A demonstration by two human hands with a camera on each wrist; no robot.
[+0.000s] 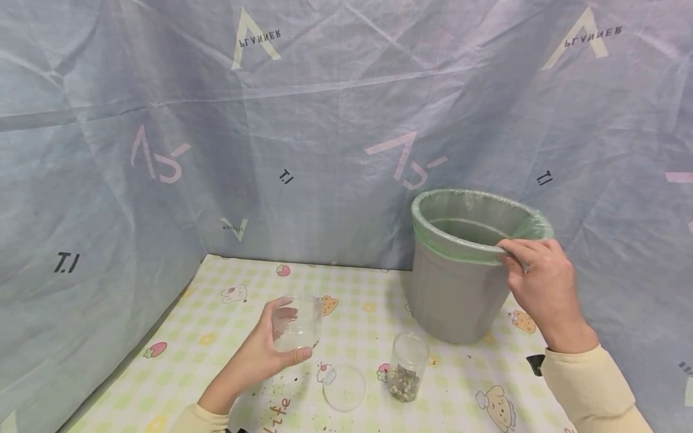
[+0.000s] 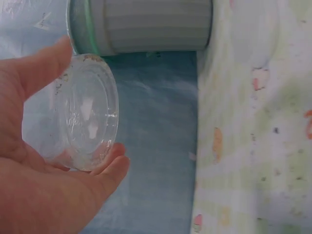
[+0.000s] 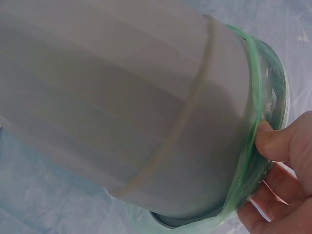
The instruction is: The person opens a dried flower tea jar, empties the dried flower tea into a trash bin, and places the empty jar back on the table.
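Observation:
My left hand point(image 1: 265, 346) holds a clear, see-through jar point(image 1: 304, 325) above the table, thumb on one side and fingers round the other. In the left wrist view, small dark specks cling near the edge of the jar point(image 2: 90, 114). At the right, my right hand point(image 1: 547, 285) pinches the rim of a grey trash bin point(image 1: 455, 294), over which a green plastic liner point(image 1: 457, 249) is folded. The right wrist view has the thumb on the outside of the liner point(image 3: 254, 92).
Between the hands stands a clear cylindrical container point(image 1: 406, 382) with small pale and brown pieces at its bottom. A round transparent disc point(image 1: 345, 390) lies left of it. Dark crumbs are scattered on the checked tablecloth point(image 1: 216, 313). Blue-grey curtain point(image 1: 325, 150) hangs behind the table.

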